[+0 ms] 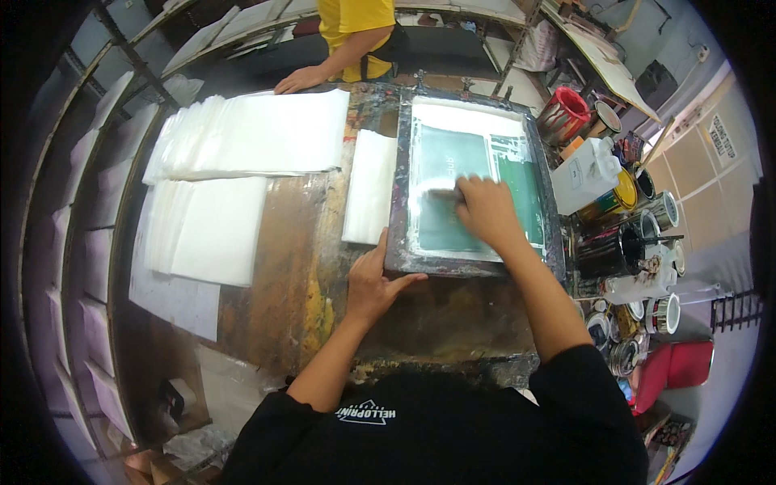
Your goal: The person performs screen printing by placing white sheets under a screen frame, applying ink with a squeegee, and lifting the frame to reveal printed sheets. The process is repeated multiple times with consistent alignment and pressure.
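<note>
A screen-printing frame [555, 230] with a dark, paint-stained border lies flat on the worktable, its green mesh [453, 230] edged in white. My right hand [488, 212] is over the middle of the mesh, fingers closed. A small brownish thing [441, 195] shows at its fingertips, too blurred to name. My left hand [373, 283] rests against the frame's near left corner, thumb stretched along the near edge and fingers along the left side. Beside the frame's left edge lies a narrow stack of white sheets [370, 190].
Larger white stacks [242, 133] cover the table's [295, 242] left part. Across it, a person in yellow [356, 40] rests a hand at the far edge. Paint cans [610, 249], a white jug [584, 174] and a red can [563, 115] crowd the right side. Shelving [121, 242] stands left.
</note>
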`<state>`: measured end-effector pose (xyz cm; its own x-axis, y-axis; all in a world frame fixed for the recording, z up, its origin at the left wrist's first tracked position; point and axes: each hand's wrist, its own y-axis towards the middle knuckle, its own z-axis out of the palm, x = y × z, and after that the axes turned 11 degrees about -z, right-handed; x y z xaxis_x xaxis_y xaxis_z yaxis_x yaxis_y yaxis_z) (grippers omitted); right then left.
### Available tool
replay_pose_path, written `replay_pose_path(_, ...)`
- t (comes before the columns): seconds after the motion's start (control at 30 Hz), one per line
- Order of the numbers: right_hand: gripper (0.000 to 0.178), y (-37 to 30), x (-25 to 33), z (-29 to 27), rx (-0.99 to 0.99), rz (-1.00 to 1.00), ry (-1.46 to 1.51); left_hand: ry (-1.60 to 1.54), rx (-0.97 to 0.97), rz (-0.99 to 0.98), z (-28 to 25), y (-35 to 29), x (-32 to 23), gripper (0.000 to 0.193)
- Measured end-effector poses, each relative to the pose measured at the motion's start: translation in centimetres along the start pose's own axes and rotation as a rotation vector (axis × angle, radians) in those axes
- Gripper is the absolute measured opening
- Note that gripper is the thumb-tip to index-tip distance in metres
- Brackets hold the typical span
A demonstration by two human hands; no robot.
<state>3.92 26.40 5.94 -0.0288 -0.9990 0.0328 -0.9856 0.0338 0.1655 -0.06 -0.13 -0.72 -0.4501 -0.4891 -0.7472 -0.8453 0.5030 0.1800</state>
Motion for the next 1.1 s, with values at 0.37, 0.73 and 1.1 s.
replay_pose_path(0.37,0.057,-1.0,3.6,-12.8,-0.601,-0.066,-0.252,-0.631,-0.073,-0.023,-2.3,5.4,-8.3,0.096)
replay_pose_path(0.73,0.072,6.5,-0.2,-21.3,-0.506,0.008,-0.096,0.742,0.128,-0.03,2.0,0.4,-2.2,0.124)
replay_pose_path(1.1,0.08,7.5,0.2,-22.7,-0.498,0.09,-0.054,0.367,-0.047,0.122,-0.7,7.1,-5.9,0.043)
